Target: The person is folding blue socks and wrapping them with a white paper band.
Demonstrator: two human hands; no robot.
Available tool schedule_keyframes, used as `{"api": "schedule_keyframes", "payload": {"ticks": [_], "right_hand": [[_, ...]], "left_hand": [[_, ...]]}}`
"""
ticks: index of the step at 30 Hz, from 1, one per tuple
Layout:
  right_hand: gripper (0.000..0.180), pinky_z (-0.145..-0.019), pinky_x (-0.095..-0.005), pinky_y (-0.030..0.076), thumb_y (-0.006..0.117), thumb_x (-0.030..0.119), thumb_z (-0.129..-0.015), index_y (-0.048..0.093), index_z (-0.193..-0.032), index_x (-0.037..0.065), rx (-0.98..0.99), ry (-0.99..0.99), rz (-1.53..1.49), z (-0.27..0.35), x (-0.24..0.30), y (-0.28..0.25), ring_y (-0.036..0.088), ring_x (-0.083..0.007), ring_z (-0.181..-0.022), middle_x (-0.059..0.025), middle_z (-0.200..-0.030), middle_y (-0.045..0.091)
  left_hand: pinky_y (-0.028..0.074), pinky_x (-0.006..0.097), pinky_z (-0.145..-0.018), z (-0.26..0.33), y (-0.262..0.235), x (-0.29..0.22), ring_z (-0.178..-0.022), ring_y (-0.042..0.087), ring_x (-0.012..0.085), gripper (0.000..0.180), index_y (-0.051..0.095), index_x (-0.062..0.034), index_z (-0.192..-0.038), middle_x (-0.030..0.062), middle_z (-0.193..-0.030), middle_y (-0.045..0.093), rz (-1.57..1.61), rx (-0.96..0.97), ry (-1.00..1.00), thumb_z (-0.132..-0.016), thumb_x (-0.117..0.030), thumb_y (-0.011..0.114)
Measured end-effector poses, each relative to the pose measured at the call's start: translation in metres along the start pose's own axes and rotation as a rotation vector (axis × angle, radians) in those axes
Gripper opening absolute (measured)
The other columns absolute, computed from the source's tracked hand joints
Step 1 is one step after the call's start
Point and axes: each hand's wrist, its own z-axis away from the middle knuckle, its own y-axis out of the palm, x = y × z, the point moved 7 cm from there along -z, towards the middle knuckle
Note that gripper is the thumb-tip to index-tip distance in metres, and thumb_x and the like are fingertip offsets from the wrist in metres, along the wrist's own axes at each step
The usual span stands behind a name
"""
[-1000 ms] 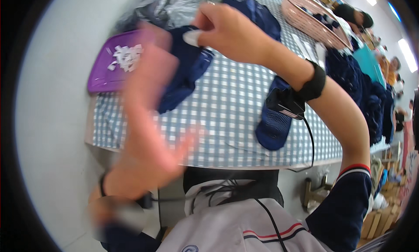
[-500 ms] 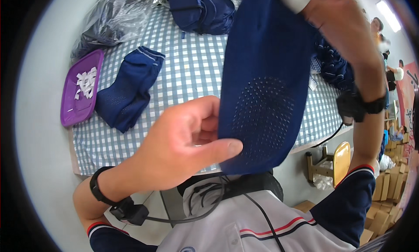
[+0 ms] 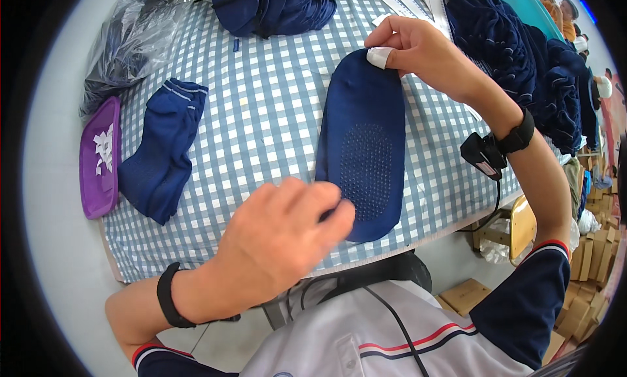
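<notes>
A navy sock point(image 3: 372, 109) with a patch of small raised grip dots lies lengthwise on the checked cloth in front of me. My right hand point(image 3: 406, 45) pinches its far end; white tape wraps the thumb and a fingertip. At the sock's near left edge, my left hand point(image 3: 287, 223) is closed, thumb and fingers together with a bit of dark fabric between them, slightly smeared by motion. Another layer of navy fabric shows along the sock's left side. To the left lies a separate pair of navy socks point(image 3: 160, 148) with pale lines at the cuffs.
A purple tray point(image 3: 88, 187) with white paper strips point(image 3: 104, 148) stands at the table's left edge. Behind it lies a clear plastic bag point(image 3: 124, 57). A navy bundle point(image 3: 274, 11) sits at the back, and a large navy sock pile point(image 3: 503, 44) at the right beside a teal bin point(image 3: 532, 11).
The sock has come down from close in front of me onto the tablecloth. My right hand has moved away toward the far end, and my left hand has closed at the near edge.
</notes>
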Motion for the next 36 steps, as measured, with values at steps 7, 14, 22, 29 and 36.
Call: {"api": "schedule_keyframes", "payload": {"ticks": [7,14,22,29,36], "right_hand": [[0.023,-0.086,-0.0257,0.057,0.069,0.014,-0.098,0.066,-0.117,0.002,-0.041,-0.052,0.045,0.002,0.011,-0.001,0.071,-0.0127,-0.092,-0.0072,-0.100,0.073],[0.024,-0.089,-0.0283,0.058,0.070,0.013,-0.097,0.067,-0.118,0.001,-0.099,0.007,0.103,0.003,0.001,-0.006,0.072,-0.0168,-0.094,-0.0095,-0.102,0.073],[0.027,-0.090,-0.0317,0.057,0.068,0.019,-0.097,0.068,-0.118,0.003,-0.017,-0.032,0.200,-0.004,0.004,-0.004,0.069,-0.0189,-0.098,-0.0110,-0.103,0.072],[0.038,-0.066,-0.0331,0.048,0.075,0.029,-0.077,0.073,-0.100,-0.001,0.249,0.029,0.488,-0.019,0.022,0.017,0.063,-0.0227,-0.071,-0.0137,-0.086,0.069],[0.038,-0.070,-0.0373,0.052,0.073,0.025,-0.081,0.070,-0.109,0.000,0.309,-0.133,0.449,-0.005,0.055,0.030,0.066,-0.0258,-0.072,-0.0156,-0.088,0.070]], "left_hand": [[0.043,0.034,-0.070,0.000,-0.014,-0.014,-0.085,0.061,0.0205,0.026,0.073,-0.0103,-0.091,0.0027,-0.099,0.066,-0.186,-0.092,0.226,-0.066,-0.008,0.072],[0.045,0.036,-0.069,0.004,-0.010,0.008,-0.083,0.065,0.0240,0.026,0.072,-0.0072,-0.092,0.0058,-0.097,0.068,-0.188,-0.149,0.188,-0.066,-0.001,0.073],[0.047,0.033,-0.068,-0.002,-0.005,0.004,-0.084,0.065,0.0227,0.025,0.070,-0.0053,-0.092,0.0064,-0.096,0.068,-0.116,0.004,0.233,-0.068,-0.007,0.073],[0.044,0.027,-0.066,0.003,0.016,-0.027,-0.088,0.064,0.0158,0.015,0.070,-0.0068,-0.089,0.0021,-0.094,0.068,-0.317,0.095,0.423,-0.076,-0.013,0.070],[0.028,0.052,-0.116,-0.026,0.008,-0.007,-0.146,0.039,0.0282,0.069,0.050,-0.0063,-0.145,0.0103,-0.154,0.046,0.079,0.251,0.233,-0.083,-0.026,0.073]]}}
